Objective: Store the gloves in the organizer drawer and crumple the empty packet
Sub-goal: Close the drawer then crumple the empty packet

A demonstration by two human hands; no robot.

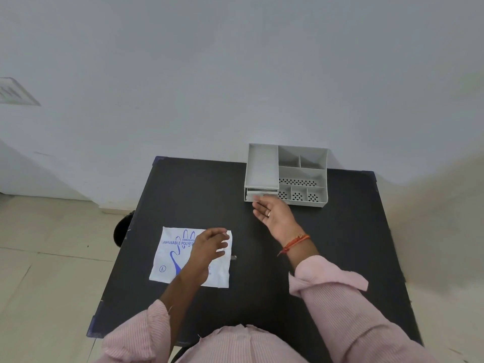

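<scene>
A white glove packet (170, 258) with a blue hand print lies flat on the black table (327, 244), left of centre. My left hand (207, 248) rests on its upper right part, fingers slightly curled and spread over the plastic. A grey organizer (286, 174) stands at the table's far edge, with its drawer (258, 195) at the lower left front. My right hand (272, 213) is palm up, fingers apart, fingertips at the drawer front. I cannot tell whether the fingers touch the drawer. No loose gloves are visible.
The organizer has several open compartments, some with perforated floors. A pale wall rises right behind the table. Tiled floor lies to the left, with a dark round object (123, 229) beside the table's left edge.
</scene>
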